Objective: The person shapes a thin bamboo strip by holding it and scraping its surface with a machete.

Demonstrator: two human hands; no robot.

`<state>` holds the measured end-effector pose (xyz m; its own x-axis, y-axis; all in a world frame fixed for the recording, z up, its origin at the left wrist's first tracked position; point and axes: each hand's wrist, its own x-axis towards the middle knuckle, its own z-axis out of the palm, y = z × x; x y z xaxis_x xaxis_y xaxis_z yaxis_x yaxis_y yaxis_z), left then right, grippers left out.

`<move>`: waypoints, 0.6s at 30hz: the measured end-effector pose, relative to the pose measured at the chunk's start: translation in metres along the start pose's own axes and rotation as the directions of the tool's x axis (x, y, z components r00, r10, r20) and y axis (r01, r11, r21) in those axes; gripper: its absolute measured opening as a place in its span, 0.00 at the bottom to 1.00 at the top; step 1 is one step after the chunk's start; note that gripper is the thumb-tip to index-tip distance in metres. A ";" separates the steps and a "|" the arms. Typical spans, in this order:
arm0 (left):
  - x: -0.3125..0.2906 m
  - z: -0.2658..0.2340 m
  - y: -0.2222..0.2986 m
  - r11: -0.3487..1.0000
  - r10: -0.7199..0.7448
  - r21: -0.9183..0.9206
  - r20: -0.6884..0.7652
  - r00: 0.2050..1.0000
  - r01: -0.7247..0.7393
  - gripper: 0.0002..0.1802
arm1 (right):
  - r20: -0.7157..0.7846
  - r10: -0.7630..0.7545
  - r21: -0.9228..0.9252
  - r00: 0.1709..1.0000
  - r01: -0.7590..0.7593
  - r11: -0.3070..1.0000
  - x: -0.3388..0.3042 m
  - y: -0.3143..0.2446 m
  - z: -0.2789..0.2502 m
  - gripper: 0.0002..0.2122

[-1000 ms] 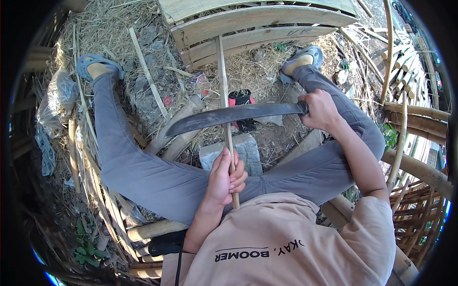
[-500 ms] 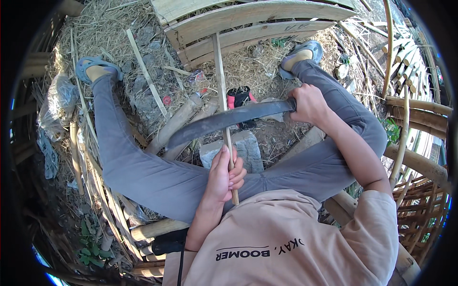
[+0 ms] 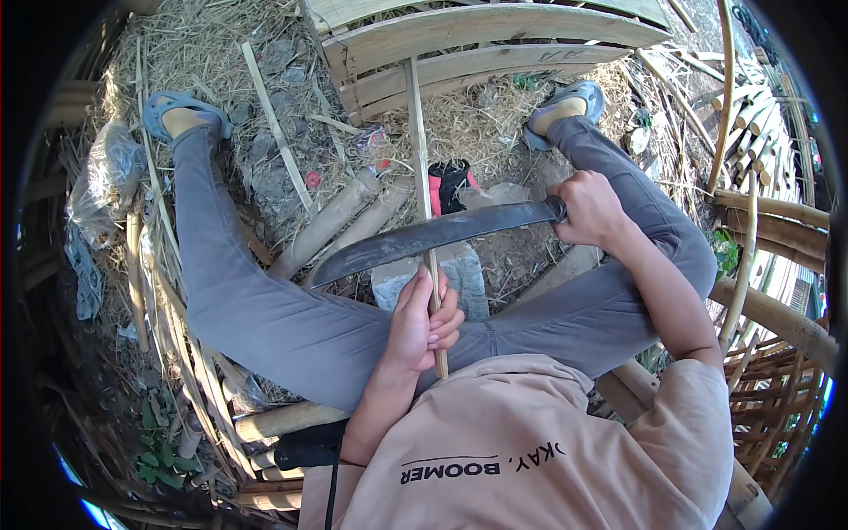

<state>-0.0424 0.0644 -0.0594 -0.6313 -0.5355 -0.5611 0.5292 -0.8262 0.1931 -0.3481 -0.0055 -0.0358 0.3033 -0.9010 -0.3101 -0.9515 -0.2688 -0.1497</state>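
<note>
My left hand (image 3: 424, 320) is wrapped round the near end of a long, narrow wooden strip (image 3: 419, 141), whether wood or bamboo I cannot tell. From my lap the strip runs away from me to the slatted wooden crate (image 3: 495, 26). My right hand (image 3: 586, 208) grips the dark handle of a machete (image 3: 442, 231). Its long, dark blade points left and lies across the strip just beyond my left fingers, hiding part of it. Below the blade, a pale stone block (image 3: 465, 281) sits on the ground between my legs.
Several bamboo lengths (image 3: 331, 225) lie past the block, next to a black and pink object (image 3: 450, 184). A loose strip (image 3: 276, 124) rests on straw at the left. Clear plastic (image 3: 115, 168) is at far left; stacked bamboo poles (image 3: 755, 124) and a woven basket (image 3: 777, 397) stand right.
My right hand and the machete have come slightly nearer to me and to the right, so the blade crosses the strip closer to my left hand. My left hand keeps its grip.
</note>
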 end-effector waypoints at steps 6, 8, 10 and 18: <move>0.002 0.003 -0.004 0.999 0.013 0.053 -0.018 1.000 -0.012 0.21 | 0.078 0.072 0.020 0.994 -0.074 0.997 0.000 -0.004 0.016 0.18; 0.005 0.004 -0.005 0.995 0.027 0.102 -0.077 0.997 -0.019 0.21 | 0.069 0.094 0.011 0.993 -0.095 0.995 0.005 -0.008 0.015 0.17; 0.005 0.002 -0.003 0.994 0.033 0.107 -0.079 0.996 -0.024 0.21 | 0.058 0.116 0.000 0.992 -0.117 0.993 0.009 -0.005 0.014 0.17; -0.001 0.002 -0.009 0.995 0.042 0.088 -0.041 0.998 -0.039 0.20 | -0.216 0.136 0.040 0.967 -0.130 0.991 0.007 0.051 -0.003 0.14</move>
<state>-0.0477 0.0723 -0.0588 -0.5846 -0.5624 -0.5848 0.5013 -0.8171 0.2846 -0.3949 -0.0271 -0.0431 0.1530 -0.9812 -0.1178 -0.9800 -0.1353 -0.1458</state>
